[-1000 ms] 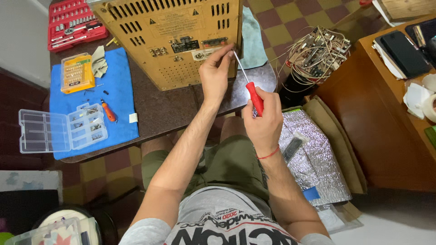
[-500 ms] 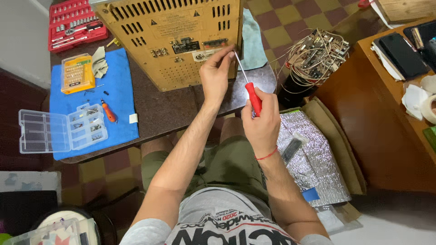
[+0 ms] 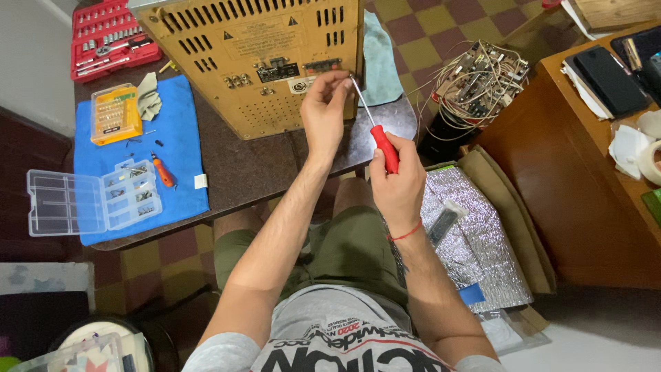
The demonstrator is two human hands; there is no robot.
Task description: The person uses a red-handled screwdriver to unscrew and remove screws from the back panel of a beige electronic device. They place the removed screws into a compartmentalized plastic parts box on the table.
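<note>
A gold-coloured metal panel (image 3: 227, 62) with vent slots stands on the dark table (image 3: 261, 169). My left hand (image 3: 323, 110) rests on the panel's lower right corner, fingers pinched at the spot where the screwdriver tip meets it. My right hand (image 3: 398, 180) grips the red handle of a screwdriver (image 3: 380, 141), its shaft slanting up and left to that corner.
On a blue mat (image 3: 182, 148) lie a clear parts box (image 3: 93, 200), an orange bit case (image 3: 115, 114) and a small orange screwdriver (image 3: 163, 172). A red socket set (image 3: 110, 38) sits far left. A circuit board with wires (image 3: 478, 76) and a wooden desk (image 3: 592, 186) stand to the right.
Both hands stay at the panel's corner; the screwdriver handle and my right hand have shifted only slightly.
</note>
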